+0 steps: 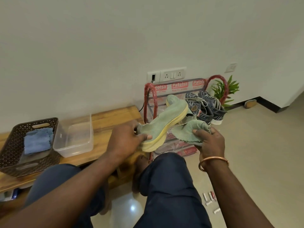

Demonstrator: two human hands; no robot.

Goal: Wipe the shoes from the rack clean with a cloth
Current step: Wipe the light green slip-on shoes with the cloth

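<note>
My left hand (126, 140) grips a pale green knit shoe (166, 119) with a yellow sole at its heel end, toe pointing up and away toward the rack. My right hand (210, 140) holds a green cloth (189, 132), bunched just right of the shoe's sole and close to it; whether they touch I cannot tell. Behind them stands a red-framed shoe rack (151, 96) wrapped in clear plastic. A pair of dark blue patterned sneakers (205, 107) sits on the rack's top shelf.
A wooden bench (111, 119) at left carries a dark perforated basket (9, 145) with a blue cloth (38, 140) and a clear plastic tub (74, 137). A potted green plant (225, 89) stands right of the rack. Small bottles (209, 197) lie on the tiled floor by my knee.
</note>
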